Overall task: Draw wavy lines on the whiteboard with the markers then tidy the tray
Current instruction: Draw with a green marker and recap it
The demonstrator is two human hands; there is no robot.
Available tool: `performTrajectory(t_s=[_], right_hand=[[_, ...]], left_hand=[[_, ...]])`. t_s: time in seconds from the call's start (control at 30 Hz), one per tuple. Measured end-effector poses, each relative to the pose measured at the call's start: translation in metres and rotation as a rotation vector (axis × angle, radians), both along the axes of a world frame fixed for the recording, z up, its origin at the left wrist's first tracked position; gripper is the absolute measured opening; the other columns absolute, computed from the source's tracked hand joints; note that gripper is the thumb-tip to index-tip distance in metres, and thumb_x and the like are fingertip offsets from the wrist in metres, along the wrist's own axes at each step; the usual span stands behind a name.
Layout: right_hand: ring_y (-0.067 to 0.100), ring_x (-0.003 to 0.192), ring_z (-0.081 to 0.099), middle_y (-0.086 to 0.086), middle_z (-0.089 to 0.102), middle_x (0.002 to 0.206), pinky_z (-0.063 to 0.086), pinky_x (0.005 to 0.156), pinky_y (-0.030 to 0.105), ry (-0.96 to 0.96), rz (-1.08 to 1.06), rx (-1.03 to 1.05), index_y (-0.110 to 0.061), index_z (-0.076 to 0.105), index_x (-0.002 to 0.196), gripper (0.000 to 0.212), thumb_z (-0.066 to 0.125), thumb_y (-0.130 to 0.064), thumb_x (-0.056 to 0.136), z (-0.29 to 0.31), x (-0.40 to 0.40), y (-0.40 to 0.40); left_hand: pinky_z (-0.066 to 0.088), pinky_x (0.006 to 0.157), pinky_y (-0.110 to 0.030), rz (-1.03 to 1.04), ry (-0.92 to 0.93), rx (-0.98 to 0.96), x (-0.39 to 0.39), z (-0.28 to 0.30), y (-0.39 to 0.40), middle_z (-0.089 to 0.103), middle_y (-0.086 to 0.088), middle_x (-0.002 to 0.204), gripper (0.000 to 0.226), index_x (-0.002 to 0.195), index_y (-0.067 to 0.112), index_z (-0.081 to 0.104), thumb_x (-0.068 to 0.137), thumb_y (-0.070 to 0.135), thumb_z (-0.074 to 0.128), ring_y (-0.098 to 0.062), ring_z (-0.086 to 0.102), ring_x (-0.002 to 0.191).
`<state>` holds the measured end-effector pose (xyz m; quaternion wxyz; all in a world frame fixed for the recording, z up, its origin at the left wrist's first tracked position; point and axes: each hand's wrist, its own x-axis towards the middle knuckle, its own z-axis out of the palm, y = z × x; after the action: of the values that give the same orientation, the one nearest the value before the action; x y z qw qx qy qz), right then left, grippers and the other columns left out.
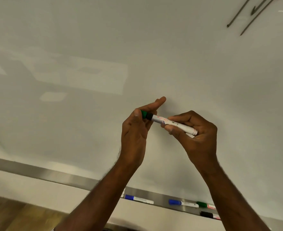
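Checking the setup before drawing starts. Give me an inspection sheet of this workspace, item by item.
Surface: whiteboard mostly bare, with grey straight lines and a check-like mark at the upper right; no wavy lines seen.
Job's things: green-capped marker held in front of the board; tray holds two blue-capped markers, a green-capped one and a black-capped one.
Clutter: a marker end shows beside the left forearm.
Hands: left hand pinches the green cap; right hand grips the barrel.
Cables: nothing seen.
Surroundings: wood-toned floor at the lower left.
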<state>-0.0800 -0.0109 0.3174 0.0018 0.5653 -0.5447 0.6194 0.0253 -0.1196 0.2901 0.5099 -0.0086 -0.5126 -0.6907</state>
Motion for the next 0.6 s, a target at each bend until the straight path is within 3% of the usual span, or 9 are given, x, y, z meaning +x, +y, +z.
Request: performTrajectory(t_s=[0.17, 0.27, 0.43, 0.53, 0.6], right_hand=[[0.011, 0.049, 0.061, -0.005, 0.073, 0.071, 0.048, 0.047, 0.015, -0.2, 0.107, 0.114, -0.019, 0.071, 0.094, 0.01, 0.066, -0.025, 0.088, -0.014, 0.015, -0.011], [0.014, 0.04, 0.054, 0.003, 0.068, 0.061, 0.043, 0.039, 0.019, -0.313, 0.122, 0.225, -0.015, 0.072, 0.09, 0.02, 0.062, -0.033, 0.089, -0.022, 0.023, -0.018], [0.018, 0.041, 0.049, 0.008, 0.06, 0.055, 0.039, 0.038, 0.021, -0.469, 0.196, 0.502, -0.013, 0.073, 0.095, 0.024, 0.058, -0.031, 0.099, -0.061, 0.028, -0.029], [0.018, 0.047, 0.051, 0.008, 0.061, 0.058, 0.041, 0.043, 0.025, -0.41, 0.251, 0.634, -0.011, 0.074, 0.096, 0.021, 0.062, -0.028, 0.099, -0.103, 0.033, -0.035], [0.012, 0.054, 0.055, 0.002, 0.066, 0.063, 0.044, 0.05, 0.024, -0.324, 0.238, 0.713, -0.017, 0.076, 0.091, 0.009, 0.07, -0.022, 0.094, -0.136, 0.036, -0.04]], left_hand=[[0.045, 0.109, -0.043, 0.005, 0.001, 0.084, 0.01, -0.02, -0.001, 0.058, -0.025, 0.138, 0.049, 0.121, -0.006, 0.055, 0.104, 0.03, 0.027, -0.036, 0.055, 0.131], [0.049, 0.105, -0.043, 0.021, -0.023, 0.097, 0.021, -0.035, -0.002, 0.058, -0.023, 0.138, 0.047, 0.119, -0.005, 0.054, 0.105, 0.03, 0.026, -0.035, 0.055, 0.131], [0.046, 0.108, -0.05, 0.049, -0.175, 0.079, 0.051, -0.08, -0.012, 0.055, -0.023, 0.142, 0.05, 0.124, -0.008, 0.052, 0.105, 0.031, 0.026, -0.035, 0.053, 0.133], [0.05, 0.104, -0.05, 0.067, -0.346, 0.087, 0.082, -0.128, -0.02, 0.061, -0.022, 0.135, 0.045, 0.131, -0.009, 0.054, 0.106, 0.024, 0.034, -0.036, 0.057, 0.129], [0.056, 0.095, -0.043, 0.12, -0.45, 0.161, 0.102, -0.163, -0.021, 0.07, -0.022, 0.12, 0.033, 0.125, -0.008, 0.061, 0.102, 0.012, 0.048, -0.034, 0.066, 0.117]])
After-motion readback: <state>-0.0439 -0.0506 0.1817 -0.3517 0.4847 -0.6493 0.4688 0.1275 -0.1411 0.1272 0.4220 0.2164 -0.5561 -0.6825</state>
